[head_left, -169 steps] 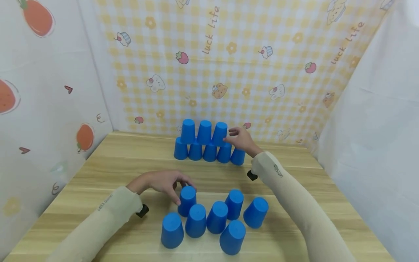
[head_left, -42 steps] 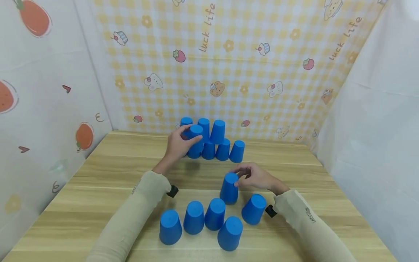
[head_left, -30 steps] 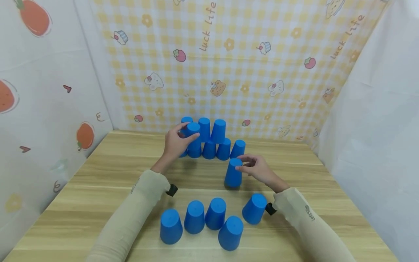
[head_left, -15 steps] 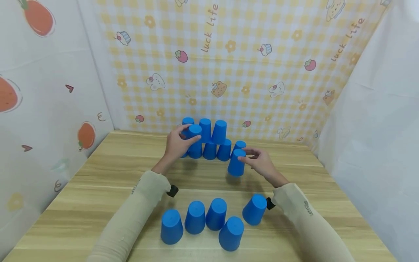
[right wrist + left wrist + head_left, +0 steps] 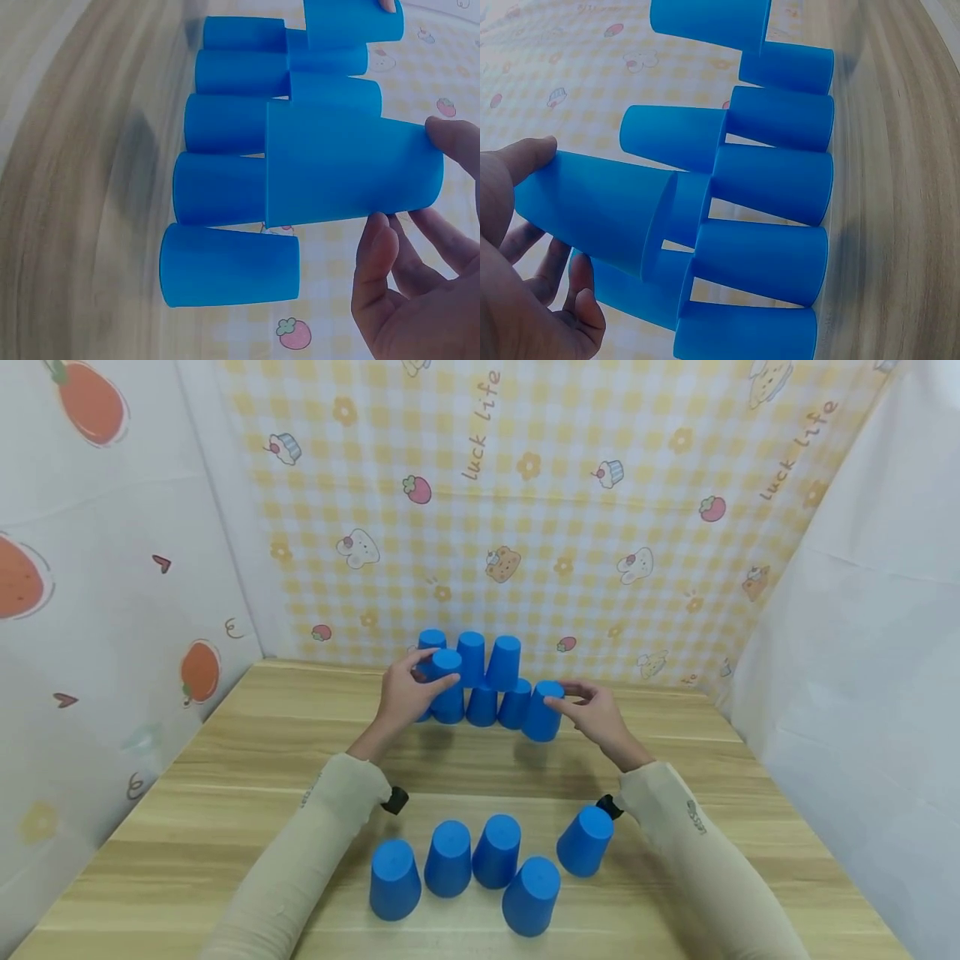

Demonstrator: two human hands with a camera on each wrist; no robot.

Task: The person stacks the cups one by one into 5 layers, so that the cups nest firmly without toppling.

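Note:
Several blue cups stand upside down in a row at the back, with three more cups [image 5: 471, 658] on top of them. My left hand [image 5: 405, 695] holds a blue cup [image 5: 592, 210] by its closed end, in front of the left part of the stack. My right hand [image 5: 600, 720] grips another blue cup [image 5: 352, 165] near its closed end, with thumb and fingers on opposite sides. In the head view this cup covers the rightmost cup of the bottom row; the right wrist view shows that bottom cup [image 5: 229, 266] standing a little apart from its neighbour.
Nearer to me, several upside-down blue cups stand on the wooden table [image 5: 300, 827]: one at the left [image 5: 395, 881], one at the front [image 5: 531, 897], one at the right [image 5: 585, 842] and others between. A checked cloth [image 5: 600, 593] hangs close behind the stack.
My right hand has taken a cup from the near group and carried it forward and up to the stack's right end. My left hand, having brought its cup to the stack earlier, stays nearly still.

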